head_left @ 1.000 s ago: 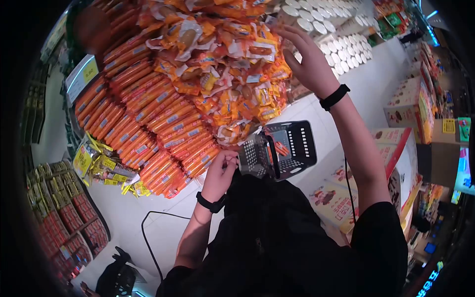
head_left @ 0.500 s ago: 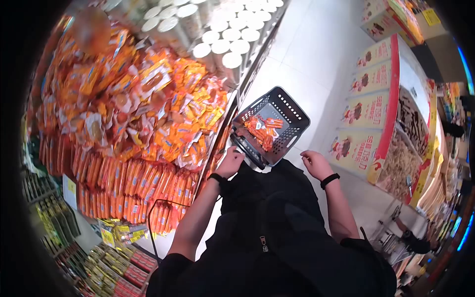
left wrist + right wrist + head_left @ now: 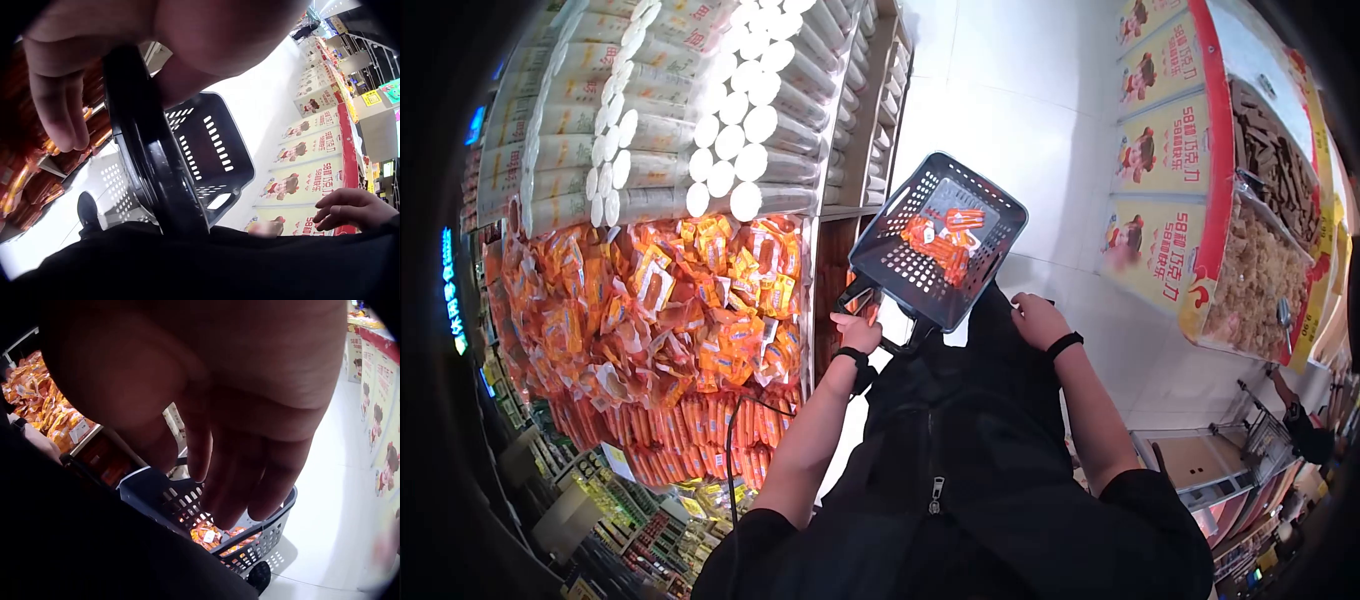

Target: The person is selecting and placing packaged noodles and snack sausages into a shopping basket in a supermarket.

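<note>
My left hand (image 3: 857,332) grips the black handle (image 3: 156,156) of a dark grey shopping basket (image 3: 890,240), its fingers curled round the bar in the left wrist view. The basket hangs in front of my body, its slotted walls open at the top. Inside, several orange-wrapped packets of sausages (image 3: 940,245) lie loosely together on its floor. On the other side, my right hand (image 3: 1038,322) hangs beside the basket with relaxed, slightly bent fingers and holds nothing. In the right wrist view those fingers overlap the basket's rim.
To the left, a display holds a heap of orange packets (image 3: 660,300) and rows of white-lidded tubes (image 3: 730,130). Cartons with cartoon prints (image 3: 1155,240) stand along the right, beside open bins of loose goods (image 3: 1260,270). Pale floor (image 3: 1010,110) runs between them. A thin cable (image 3: 731,450) crosses my left arm.
My right hand has come down from over the orange heap to my side, holding nothing. The head view has turned rightward along the aisle, while my left hand stays at the basket's handle.
</note>
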Demonstrator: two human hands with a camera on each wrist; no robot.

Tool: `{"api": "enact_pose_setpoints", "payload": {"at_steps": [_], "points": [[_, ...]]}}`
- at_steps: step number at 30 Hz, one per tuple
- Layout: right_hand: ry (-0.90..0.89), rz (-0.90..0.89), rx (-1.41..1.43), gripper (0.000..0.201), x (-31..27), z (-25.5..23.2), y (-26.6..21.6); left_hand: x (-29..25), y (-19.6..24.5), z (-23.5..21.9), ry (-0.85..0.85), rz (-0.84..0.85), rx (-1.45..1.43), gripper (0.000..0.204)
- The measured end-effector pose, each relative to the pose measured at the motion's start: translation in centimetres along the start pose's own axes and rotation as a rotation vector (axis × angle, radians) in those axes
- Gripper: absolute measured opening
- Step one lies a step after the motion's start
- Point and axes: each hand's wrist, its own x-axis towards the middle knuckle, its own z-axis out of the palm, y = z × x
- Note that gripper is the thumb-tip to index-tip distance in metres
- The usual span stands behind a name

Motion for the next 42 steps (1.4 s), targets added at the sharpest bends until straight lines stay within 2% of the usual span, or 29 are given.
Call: {"api": "enact_pose_setpoints", "payload": {"at_steps": [3, 7, 8, 11, 12, 15, 17, 18, 19, 21, 22, 25, 26, 27, 28, 30, 32, 34, 35, 36, 38, 40, 42], "points": [[-0.084, 0.041, -0.080, 0.032, 1.2, -1.3, 1.7, -0.3, 1.7, -0.9, -0.058, -0.035, 0.005, 0.141], [-0.081, 0.029, -0.106, 0.033, 2.8, -3.3, 2.3, 0.7, 6.1, -1.9, -0.159, -0.045, -0.033, 0.146], [-0.065, 0.028, -0.112, 0.033, 2.8, -3.7, 1.9, 1.1, 7.2, -2.1, -0.241, -0.047, -0.176, 0.145], [0.051, -0.050, -0.079, 0.032, 3.0, -5.2, 0.4, 3.3, 9.6, -0.6, -0.214, 0.105, -0.270, 0.141], [0.087, -0.079, -0.034, 0.032, 3.0, -5.5, -0.4, 2.6, 11.8, -1.0, -0.129, 0.110, -0.250, 0.137], [0.130, -0.098, -0.029, 0.032, 2.4, -5.9, -3.2, 2.1, 17.1, -2.0, -0.098, 0.073, -0.170, 0.128], [0.143, -0.147, -0.057, 0.034, 2.3, -5.2, -4.5, -1.3, 20.6, -5.2, -0.168, 0.034, -0.139, 0.129], [0.137, -0.158, -0.079, 0.034, 2.4, -4.8, -5.4, 0.5, 20.9, -3.7, -0.162, 0.018, -0.168, 0.129], [0.167, -0.243, -0.092, 0.032, 2.7, -3.9, -5.8, 2.3, 21.0, -2.1, -0.156, 0.001, -0.197, 0.128], [0.079, -0.253, -0.127, 0.030, 3.3, -2.8, -7.6, 6.4, 20.4, 0.4, -0.219, 0.055, -0.240, 0.119], [0.040, -0.268, -0.151, 0.031, 3.5, -2.2, -8.9, 6.0, 20.6, -0.5, -0.327, 0.123, -0.212, 0.111], [0.041, -0.361, -0.113, 0.039, 4.1, -0.3, -12.4, 3.9, 20.0, -1.7, -0.487, 0.393, -0.282, 0.053], [0.045, -0.351, -0.119, 0.047, 4.5, 0.5, -13.3, 2.3, 19.2, -1.4, -0.357, 0.447, -0.389, 0.050], [0.104, -0.394, -0.144, 0.053, 5.4, 2.0, -13.4, 4.4, 17.3, 0.0, -0.473, 0.551, -0.389, 0.052], [0.160, -0.440, -0.163, 0.060, 6.1, 3.4, -13.4, 3.2, 15.9, 0.1, -0.508, 0.545, -0.545, 0.059], [0.205, -0.325, -0.146, 0.056, 6.8, 5.1, -13.7, 1.4, 12.2, -0.1, -0.497, 0.584, -0.529, 0.053], [0.219, -0.250, -0.146, 0.055, 7.3, 6.2, -13.9, 1.5, 7.4, 0.1, -0.412, 0.637, -0.342, 0.047], [0.200, -0.210, -0.164, 0.055, 8.0, 6.7, -12.2, 1.8, 1.5, 0.4, -0.387, 0.555, -0.299, 0.047], [0.248, -0.263, -0.134, 0.055, 9.4, 8.0, -9.9, 1.7, -1.1, 0.1, -0.360, 0.490, -0.284, 0.047], [0.248, -0.195, -0.145, 0.046, 8.1, 7.5, -11.4, 1.7, -3.9, 0.1, -0.336, 0.426, -0.269, 0.048], [0.281, -0.197, -0.173, 0.036, 8.4, 8.2, -10.8, 6.0, -10.5, 4.2, -0.323, 0.465, -0.212, 0.047], [0.281, -0.174, -0.194, 0.031, 9.1, 8.2, -10.7, 3.7, -13.5, 2.2, -0.478, 0.415, -0.354, 0.044], [0.300, -0.094, -0.271, 0.042, 10.0, 8.0, -11.9, 0.7, -16.1, 3.0, -0.358, 0.307, -0.597, 0.041]]}}
